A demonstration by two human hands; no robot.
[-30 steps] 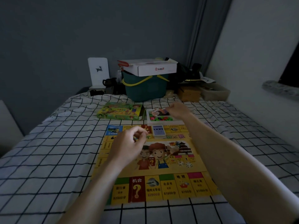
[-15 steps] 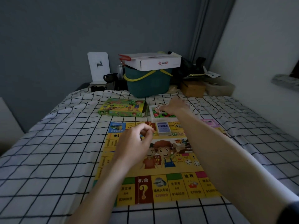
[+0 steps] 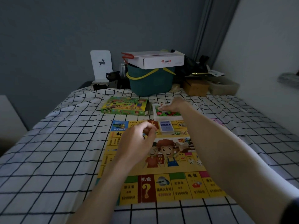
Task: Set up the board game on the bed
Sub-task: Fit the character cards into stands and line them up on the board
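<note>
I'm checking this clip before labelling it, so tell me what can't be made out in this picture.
- Head view: whatever the left hand pinches, hidden inside its curled fingers.
- Whether the right hand has a grip on a piece in the white tray; too small and dim.
- The print on the card deck, blurred.
- The board right side, covered by the right forearm.
- The pink item beyond that forearm, mostly hidden.

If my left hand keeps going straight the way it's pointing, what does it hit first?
Probably the deck of cards lying on the game board, just ahead and right of the left hand. Depth is hard to judge here.
</note>
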